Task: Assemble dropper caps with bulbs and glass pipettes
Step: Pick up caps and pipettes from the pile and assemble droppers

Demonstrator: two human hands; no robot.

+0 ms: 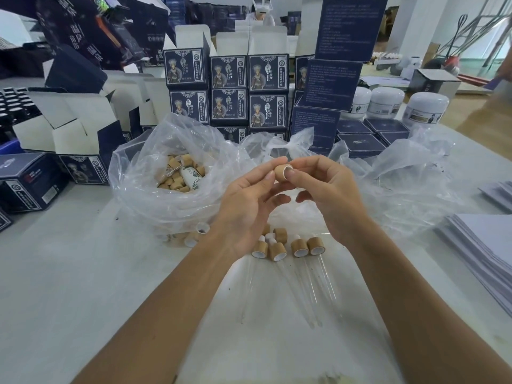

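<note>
A small bamboo-coloured dropper cap [280,172] with a white inside is held up above the table between both hands. My left hand [249,200] pinches it from the left with thumb and fingers. My right hand [327,195] pinches it from the right, one fingertip pressing into its white opening. Under my hands, several assembled droppers [300,248] lie on the table, their clear glass pipettes [327,284] pointing toward me. A clear plastic bag [144,189] at left holds several loose bamboo caps [174,178].
Stacked dark blue printed boxes [230,90] form a wall behind the bags. Open white-lined cartons [69,123] stand at left, white jars [388,102] at back right. A stack of white sheets [482,245] lies at the right edge. More crumpled plastic [410,173] spreads right of my hands.
</note>
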